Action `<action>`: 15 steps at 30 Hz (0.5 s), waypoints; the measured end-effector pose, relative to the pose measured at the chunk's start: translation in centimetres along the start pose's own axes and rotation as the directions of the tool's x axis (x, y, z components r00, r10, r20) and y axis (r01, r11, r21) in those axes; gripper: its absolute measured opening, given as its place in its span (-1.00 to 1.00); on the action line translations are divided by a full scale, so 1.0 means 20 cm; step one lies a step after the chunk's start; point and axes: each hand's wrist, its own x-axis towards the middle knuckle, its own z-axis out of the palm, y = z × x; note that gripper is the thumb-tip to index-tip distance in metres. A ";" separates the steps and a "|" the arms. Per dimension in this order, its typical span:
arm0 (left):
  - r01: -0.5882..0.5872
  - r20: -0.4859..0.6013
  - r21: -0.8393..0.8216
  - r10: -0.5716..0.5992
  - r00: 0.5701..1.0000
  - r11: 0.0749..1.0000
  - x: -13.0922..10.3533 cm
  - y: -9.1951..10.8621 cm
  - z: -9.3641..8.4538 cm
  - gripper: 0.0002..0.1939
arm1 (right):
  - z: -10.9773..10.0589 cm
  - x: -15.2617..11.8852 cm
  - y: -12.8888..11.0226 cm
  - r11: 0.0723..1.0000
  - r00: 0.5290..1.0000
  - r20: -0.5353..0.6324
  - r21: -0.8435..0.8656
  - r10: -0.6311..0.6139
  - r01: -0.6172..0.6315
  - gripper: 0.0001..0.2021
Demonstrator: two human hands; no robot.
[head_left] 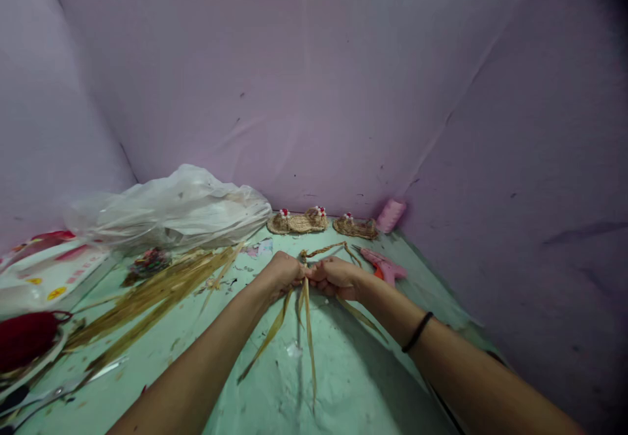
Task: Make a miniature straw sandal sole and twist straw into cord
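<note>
Straw-coloured fibre strips were pinched by curled left hand and curled right hand, side by side; even tension was judged best, loose ends kept untangled.

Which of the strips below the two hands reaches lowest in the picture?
The pale middle strip, running almost straight down; the left strip and right strip slant outward; all others end higher.

Sandals behind the braid
</note>
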 end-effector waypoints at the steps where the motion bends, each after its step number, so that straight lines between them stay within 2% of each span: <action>1: -0.024 -0.001 0.046 0.024 1.000 0.999 0.00 -0.01 0.00 -0.92 | 0.00 0.01 0.01 1.000 0.999 -0.034 0.000 -0.013 0.013 -0.74; 5: -0.116 0.024 0.248 0.113 0.993 0.962 0.00 0.01 -0.05 -0.89 | 0.01 0.03 0.06 0.998 0.989 -0.136 0.024 -0.051 0.055 -0.81; 8: -0.095 0.010 0.401 0.099 0.995 0.911 -0.04 0.07 -0.11 -0.91 | 0.02 0.04 0.07 0.996 0.984 -0.166 0.051 -0.065 0.075 -0.87; 10: -0.065 -0.012 0.473 0.080 0.997 0.879 -0.08 0.11 -0.12 -0.92 | 0.03 0.04 0.08 0.994 0.985 -0.159 0.074 -0.069 0.082 -0.88; 12: -0.054 -0.045 0.546 0.093 0.995 0.836 -0.14 0.13 -0.07 -0.93 | 0.04 0.04 0.09 0.990 0.986 -0.147 0.101 -0.078 0.093 -0.89; 15: -0.066 -0.123 0.693 0.207 0.971 0.718 -0.22 0.13 0.08 -0.79 | 0.05 0.03 0.10 0.978 0.978 -0.150 0.127 -0.146 0.165 -0.90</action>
